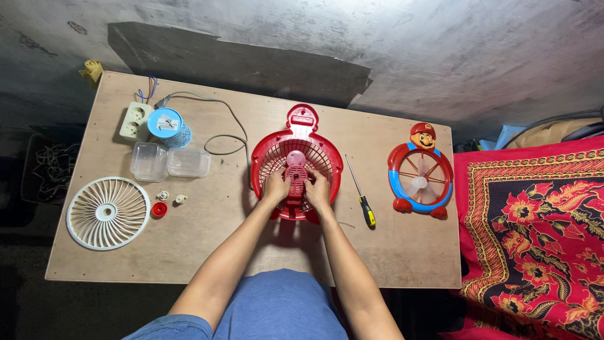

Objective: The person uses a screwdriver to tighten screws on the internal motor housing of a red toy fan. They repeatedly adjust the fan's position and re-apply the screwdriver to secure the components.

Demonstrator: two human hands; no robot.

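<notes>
Head view: both hands at mid-surface [207,252] on red fan housing [297,165]. Left hand [275,187] with fingers curled, gripping the housing's left side; right hand [318,189] likewise closed on the right side. Yellow-handled screwdriver [363,201] just right. White grille [108,213] far left; character-shaped fan [420,171] far right.

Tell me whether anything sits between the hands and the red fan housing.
Nothing visible does. The left hand and right hand already rest on the red fan housing, either side of its central motor block. The screwdriver lies apart, to the right.
</notes>
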